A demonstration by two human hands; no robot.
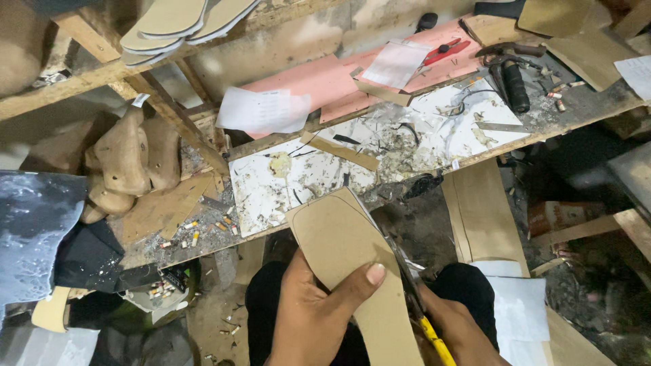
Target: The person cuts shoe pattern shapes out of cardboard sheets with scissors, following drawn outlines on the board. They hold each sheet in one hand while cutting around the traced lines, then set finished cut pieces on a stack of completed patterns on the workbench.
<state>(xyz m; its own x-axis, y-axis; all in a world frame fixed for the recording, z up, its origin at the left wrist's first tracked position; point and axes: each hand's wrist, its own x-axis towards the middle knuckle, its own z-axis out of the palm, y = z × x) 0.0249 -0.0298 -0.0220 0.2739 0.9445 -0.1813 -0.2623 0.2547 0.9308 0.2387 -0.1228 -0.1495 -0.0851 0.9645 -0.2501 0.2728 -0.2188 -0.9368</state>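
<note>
My left hand (pixel 308 315) grips a tan cardboard piece shaped like a shoe insole (pixel 339 237), thumb pressed across its top face. The piece points away from me toward the workbench. My right hand (pixel 458 329) sits at the cardboard's right edge, closed on scissors with yellow handles (pixel 415 298). The dark blades run along that right edge. My knees in dark trousers show below both hands.
A white cutting board (pixel 305 176) smeared with glue and scraps lies on the wooden workbench ahead. Pink sheet (pixel 332 78), papers, a hammer (pixel 512 74) and red-handled tool sit further back. Wooden shoe lasts (pixel 129 159) stand left; insoles rest on a shelf above. Cardboard strips lean at right.
</note>
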